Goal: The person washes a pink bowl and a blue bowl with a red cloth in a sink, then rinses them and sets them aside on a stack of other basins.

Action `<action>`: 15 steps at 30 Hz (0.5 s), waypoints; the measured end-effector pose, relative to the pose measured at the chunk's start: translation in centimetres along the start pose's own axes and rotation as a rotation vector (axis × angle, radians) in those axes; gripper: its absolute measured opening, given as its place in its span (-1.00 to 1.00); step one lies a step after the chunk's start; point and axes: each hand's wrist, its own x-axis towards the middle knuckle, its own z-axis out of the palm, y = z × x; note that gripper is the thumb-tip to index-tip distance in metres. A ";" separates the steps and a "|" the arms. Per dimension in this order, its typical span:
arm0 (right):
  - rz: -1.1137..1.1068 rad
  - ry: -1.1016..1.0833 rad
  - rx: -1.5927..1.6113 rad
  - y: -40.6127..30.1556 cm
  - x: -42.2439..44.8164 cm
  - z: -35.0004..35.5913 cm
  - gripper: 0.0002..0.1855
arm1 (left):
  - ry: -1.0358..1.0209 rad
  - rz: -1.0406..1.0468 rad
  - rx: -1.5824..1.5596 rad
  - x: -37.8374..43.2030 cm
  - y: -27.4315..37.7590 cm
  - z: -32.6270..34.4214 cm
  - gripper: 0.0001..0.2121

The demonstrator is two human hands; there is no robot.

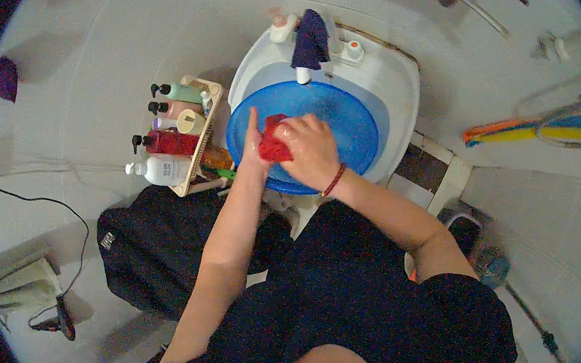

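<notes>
A wet red cloth (275,139) is bunched between my two hands, above a blue plastic basin (357,135). My left hand (256,142) supports it from the left with the thumb sticking out straight; its other fingers are hidden by the cloth. From the right, my right hand (310,142) presses down on the cloth with bent fingers, and its skin shines wet. The basin sits in a white washbasin (405,95). Over the faucet (303,75) hangs a dark purple cloth (310,41), with the white spout tip showing below it.
At left, a cream plastic rack (198,155) holds several pump bottles (171,143). Below it is a large black fabric item (153,252). A white bottle (282,27) stands on the washbasin's back rim. Colourful long items (549,127) hang at the right wall; a black cable (83,228) hangs at left.
</notes>
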 end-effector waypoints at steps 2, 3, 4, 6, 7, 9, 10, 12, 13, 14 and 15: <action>-0.080 0.095 0.040 -0.6 -0.7 0.2 -0.57 | -0.223 0.005 0.022 -1.1 -0.2 1.9 -0.34; -0.072 0.122 0.095 -1.4 -1.2 0.4 -0.53 | -0.337 -0.014 -0.009 -2.0 -0.6 3.1 -0.37; -0.064 0.094 0.102 -2.0 -1.7 0.6 -0.50 | -0.357 0.089 0.085 -2.2 -0.9 3.2 -0.46; -0.048 0.093 0.179 -2.7 -2.2 1.2 -0.46 | -0.401 0.248 0.227 -2.5 -1.1 3.3 -0.55; -0.022 0.111 0.162 -2.6 -2.3 1.6 -0.48 | -0.417 0.280 0.254 -2.6 -1.1 3.5 -0.55; 0.033 0.142 0.129 -2.1 -2.2 1.9 -0.51 | -0.420 0.305 0.284 -2.4 -1.1 3.4 -0.56; 0.052 0.195 0.109 -1.9 -2.1 2.1 -0.55 | -0.418 0.313 0.293 -2.1 -1.0 3.4 -0.56; 0.091 0.210 0.113 -1.5 -1.8 2.0 -0.56 | -0.411 0.331 0.311 -1.5 -0.7 3.4 -0.57; 0.109 0.216 0.116 -1.3 -1.7 2.0 -0.57 | -0.401 0.343 0.320 -1.2 -0.5 3.4 -0.58; 0.100 0.276 0.117 -1.0 -1.6 2.3 -0.56 | -0.391 0.349 0.328 -0.9 -0.4 3.4 -0.58; 0.103 0.299 0.121 -0.7 -1.4 2.5 -0.56 | -0.378 0.355 0.332 -0.5 -0.3 3.4 -0.58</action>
